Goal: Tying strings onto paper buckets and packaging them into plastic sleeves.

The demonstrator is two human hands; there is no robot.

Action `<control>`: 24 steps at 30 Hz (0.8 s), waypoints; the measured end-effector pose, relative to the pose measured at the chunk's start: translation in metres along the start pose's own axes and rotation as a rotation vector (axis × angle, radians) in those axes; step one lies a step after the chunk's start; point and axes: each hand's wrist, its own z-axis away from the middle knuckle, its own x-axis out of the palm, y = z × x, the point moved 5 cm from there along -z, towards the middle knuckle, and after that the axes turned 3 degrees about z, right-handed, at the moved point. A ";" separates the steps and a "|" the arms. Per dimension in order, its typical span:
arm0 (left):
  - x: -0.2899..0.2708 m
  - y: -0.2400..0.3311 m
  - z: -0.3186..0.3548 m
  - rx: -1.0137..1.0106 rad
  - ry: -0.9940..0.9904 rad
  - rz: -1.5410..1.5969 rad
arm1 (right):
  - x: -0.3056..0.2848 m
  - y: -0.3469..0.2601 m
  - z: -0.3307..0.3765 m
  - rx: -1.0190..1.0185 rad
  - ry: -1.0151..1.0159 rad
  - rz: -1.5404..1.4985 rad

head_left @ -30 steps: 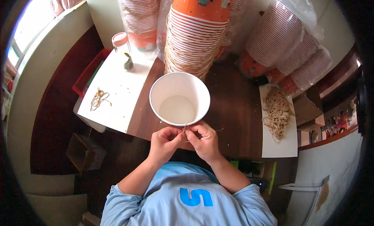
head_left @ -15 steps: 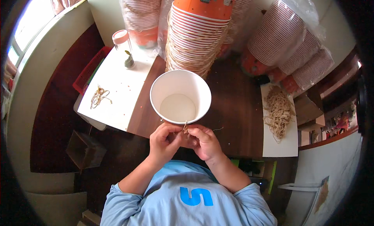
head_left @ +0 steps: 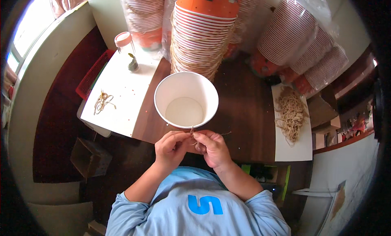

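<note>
A thin tan piece of twine (head_left: 192, 131) is pinched between my two hands, just in front of a white paper bucket. My left hand (head_left: 169, 148) has thumb and forefinger closed on it. My right hand (head_left: 214, 148) grips it from the other side, thumb over bent fingers, and a loose end sticks out to the right. The twine rises at the near rim of the bucket (head_left: 186, 86); whether it is tied to the bucket I cannot tell. The bucket is open toward me, and nothing shows inside it.
Behind the bucket rises a tall stack of buckets (head_left: 201, 40) with twine hanging around it. A tangled twine pile (head_left: 290, 114) lies at right, a few strands (head_left: 104, 102) at left near a pink-lidded jar (head_left: 125, 44). Plastic-wrapped bucket stacks (head_left: 287, 30) stand at back right.
My right fingers have shifted around the twine, and a small loop of it now shows beneath them. Both hands stay by the bucket's near rim. The whole view has shifted slightly.
</note>
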 end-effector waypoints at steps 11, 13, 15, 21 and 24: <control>0.004 -0.032 0.010 -0.540 -0.043 0.651 | 0.004 -0.006 -0.006 -0.132 0.087 0.119; 0.008 -0.035 0.010 -0.581 -0.120 0.708 | 0.006 -0.004 -0.008 -0.132 0.078 0.144; 0.006 -0.034 0.009 -0.573 -0.114 0.699 | 0.010 -0.002 -0.008 -0.074 0.030 0.101; 0.003 -0.040 0.011 -0.588 -0.083 0.690 | 0.006 -0.004 -0.009 -0.174 0.047 0.141; 0.003 -0.042 0.011 -0.596 -0.064 0.688 | 0.006 -0.007 -0.009 -0.207 0.030 0.273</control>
